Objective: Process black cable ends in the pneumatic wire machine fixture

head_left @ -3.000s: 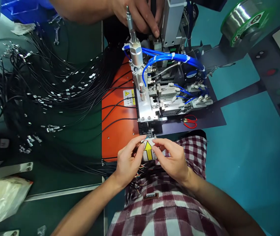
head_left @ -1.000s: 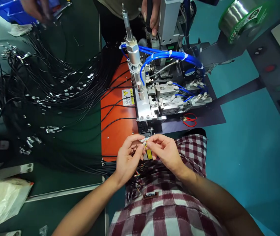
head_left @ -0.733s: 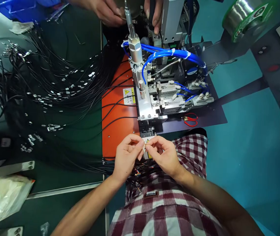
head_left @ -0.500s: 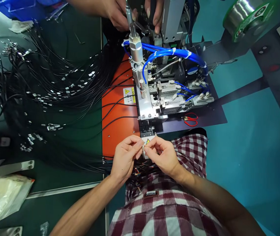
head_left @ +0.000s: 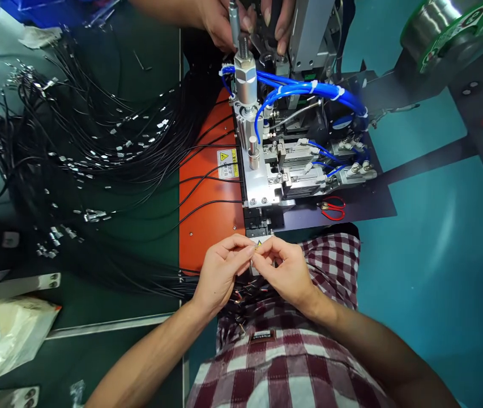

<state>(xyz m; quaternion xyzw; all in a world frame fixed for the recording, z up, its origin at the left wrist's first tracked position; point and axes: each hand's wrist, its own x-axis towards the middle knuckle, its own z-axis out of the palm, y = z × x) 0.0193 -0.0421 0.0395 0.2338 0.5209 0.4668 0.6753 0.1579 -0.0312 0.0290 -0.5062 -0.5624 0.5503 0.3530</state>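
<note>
My left hand (head_left: 221,269) and my right hand (head_left: 286,266) meet just in front of the machine's near end, thumbs and forefingers pinched with the tips almost touching. Something tiny is between the fingertips, too small to make out. Behind them a white warning plate (head_left: 260,241) is partly covered. Below my hands, over my lap, hang loose coloured wire ends (head_left: 238,296) of the black cables (head_left: 156,281). The metal machine (head_left: 258,184) with blue air tubes (head_left: 309,88) stands directly beyond, on an orange base plate (head_left: 207,226).
Bundled black cables with metal connectors (head_left: 109,156) spread over the dark green bench at left. Red-handled scissors (head_left: 333,208) lie right of the machine. A solder wire spool (head_left: 440,34) hangs upper right. Another person's hands (head_left: 219,25) hold a tool at the machine's far end.
The view has shifted slightly, so the machine appears a little further right. My hands keep their pinch in front of the plate, the fingertips now slightly closer together.
</note>
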